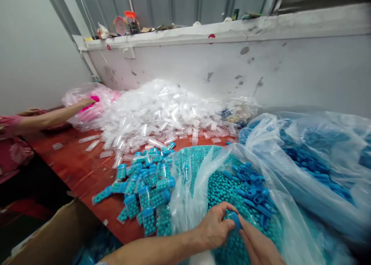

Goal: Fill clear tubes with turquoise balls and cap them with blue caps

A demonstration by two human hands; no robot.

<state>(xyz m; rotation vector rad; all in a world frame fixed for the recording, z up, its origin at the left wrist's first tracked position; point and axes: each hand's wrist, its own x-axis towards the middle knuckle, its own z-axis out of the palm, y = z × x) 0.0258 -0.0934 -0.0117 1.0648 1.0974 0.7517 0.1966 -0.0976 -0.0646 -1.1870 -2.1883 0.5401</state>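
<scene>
My left hand (216,226) is closed around a small bottle with a blue cap (234,219), above an open plastic bag (199,180) of teal beads (222,184). Meeting it from the right, my right hand (257,243) has its fingers pressed against the blue cap. The bottle's body is mostly hidden by my fingers. Loose blue caps (257,191) lie on the beads inside the bag. Left of the bag, many clear bottles filled with teal beads and topped with blue caps (147,195) are heaped on the red table (84,176).
A large pile of clear bottles (156,110) rises against the back wall. At right lies another plastic bag (319,153) with blue caps. A cardboard box (58,234) stands at lower left. Another person's arm (55,116) reaches into a bag of pink pieces (94,102).
</scene>
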